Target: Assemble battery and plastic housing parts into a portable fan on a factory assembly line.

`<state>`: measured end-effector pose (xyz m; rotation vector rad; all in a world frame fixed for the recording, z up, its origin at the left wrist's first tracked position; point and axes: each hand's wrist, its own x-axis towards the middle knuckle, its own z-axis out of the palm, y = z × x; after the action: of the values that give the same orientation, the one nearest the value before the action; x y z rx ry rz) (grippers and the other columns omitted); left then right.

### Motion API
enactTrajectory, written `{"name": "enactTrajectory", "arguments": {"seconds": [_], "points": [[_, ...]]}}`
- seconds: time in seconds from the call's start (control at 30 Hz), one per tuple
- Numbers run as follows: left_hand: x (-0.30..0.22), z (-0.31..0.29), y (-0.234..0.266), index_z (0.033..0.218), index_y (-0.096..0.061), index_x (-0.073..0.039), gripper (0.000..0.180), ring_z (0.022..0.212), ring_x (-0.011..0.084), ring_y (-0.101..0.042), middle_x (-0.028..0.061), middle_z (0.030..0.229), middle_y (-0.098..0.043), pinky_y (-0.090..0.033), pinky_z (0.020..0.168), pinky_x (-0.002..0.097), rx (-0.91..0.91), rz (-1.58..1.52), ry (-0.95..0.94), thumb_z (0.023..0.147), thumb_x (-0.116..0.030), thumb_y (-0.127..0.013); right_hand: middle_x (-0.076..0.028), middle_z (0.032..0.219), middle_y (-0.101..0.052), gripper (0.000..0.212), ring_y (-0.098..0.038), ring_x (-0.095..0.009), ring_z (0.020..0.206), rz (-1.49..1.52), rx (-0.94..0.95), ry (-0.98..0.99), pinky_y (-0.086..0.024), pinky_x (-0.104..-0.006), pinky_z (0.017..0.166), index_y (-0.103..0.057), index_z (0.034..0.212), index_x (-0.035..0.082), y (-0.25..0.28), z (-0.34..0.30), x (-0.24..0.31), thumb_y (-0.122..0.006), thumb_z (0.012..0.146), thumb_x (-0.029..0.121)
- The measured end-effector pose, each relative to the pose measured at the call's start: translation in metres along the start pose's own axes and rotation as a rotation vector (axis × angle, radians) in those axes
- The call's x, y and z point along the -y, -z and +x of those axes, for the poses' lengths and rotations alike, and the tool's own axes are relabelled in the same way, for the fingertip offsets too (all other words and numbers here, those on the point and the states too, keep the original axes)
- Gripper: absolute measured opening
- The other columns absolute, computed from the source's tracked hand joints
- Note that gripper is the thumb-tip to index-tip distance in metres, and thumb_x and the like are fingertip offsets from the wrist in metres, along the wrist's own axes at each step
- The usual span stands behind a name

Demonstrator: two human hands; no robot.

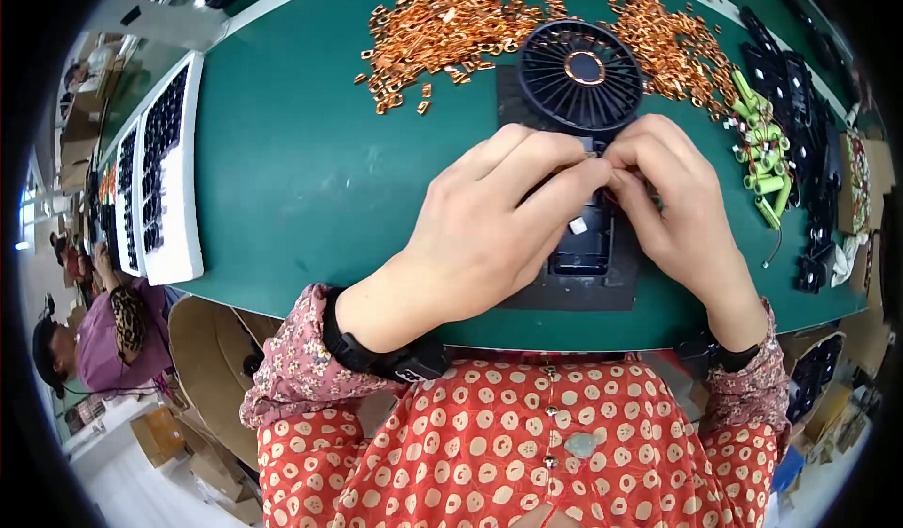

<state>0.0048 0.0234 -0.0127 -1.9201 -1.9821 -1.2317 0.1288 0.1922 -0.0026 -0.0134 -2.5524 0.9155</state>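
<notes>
A dark blue handheld fan lies on a black mat, its round grille pointing away from me and its hollow handle toward me. My left hand reaches over the handle from the left, thumb and fingers pinched together near the neck. From the other side my right hand pinches at the same spot, its fingertips almost meeting the left ones. Whatever they grip is hidden between the fingers. A small white connector shows over the handle's cavity, just below my left fingers.
Two heaps of copper-coloured small parts lie at the far side of the green table. Green battery cells with wires and black housings line the right. White trays stand at left; another person sits beyond.
</notes>
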Motion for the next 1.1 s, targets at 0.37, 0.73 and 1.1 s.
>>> {"name": "enactTrajectory", "arguments": {"seconds": [0.37, 0.73, 1.1], "points": [[-0.018, 0.019, 0.007, 0.114, -0.071, -0.004, 0.044, 0.085, 0.0226, -0.064, 0.0106, 0.102, -0.060, -0.054, 0.072, 0.0324, 0.249, 0.093, 0.041, 0.072, 0.010, -0.072, -0.011, 0.098, -0.060, 0.018, -0.061, -0.025, 0.081, 0.127, -0.136, -0.250, -0.050, -0.0339, 0.071, -0.064, 0.107, 0.002, 0.028, -0.054, -0.011, -0.064, 0.088, 0.001], [-0.014, 0.021, 0.006, 0.111, -0.073, -0.008, 0.044, 0.086, 0.0230, -0.062, 0.0081, 0.103, -0.057, -0.054, 0.072, 0.0324, 0.243, 0.145, 0.009, 0.069, 0.003, -0.073, -0.011, 0.086, -0.061, 0.032, -0.061, -0.029, 0.077, 0.163, -0.053, -0.263, -0.050, -0.0387, 0.068, -0.057, 0.111, 0.002, 0.020, -0.061, -0.004, -0.073, 0.084, 0.010], [-0.007, 0.006, 0.000, 0.108, -0.069, -0.003, 0.033, 0.085, 0.0245, -0.062, 0.0086, 0.102, -0.062, -0.052, 0.070, 0.0336, 0.104, 0.111, -0.057, 0.075, 0.001, -0.074, -0.012, 0.096, -0.059, 0.036, -0.062, -0.031, 0.074, 0.048, -0.057, -0.294, -0.050, -0.0412, 0.064, -0.060, 0.121, 0.006, 0.018, -0.070, 0.025, -0.071, 0.087, 0.011]]}}
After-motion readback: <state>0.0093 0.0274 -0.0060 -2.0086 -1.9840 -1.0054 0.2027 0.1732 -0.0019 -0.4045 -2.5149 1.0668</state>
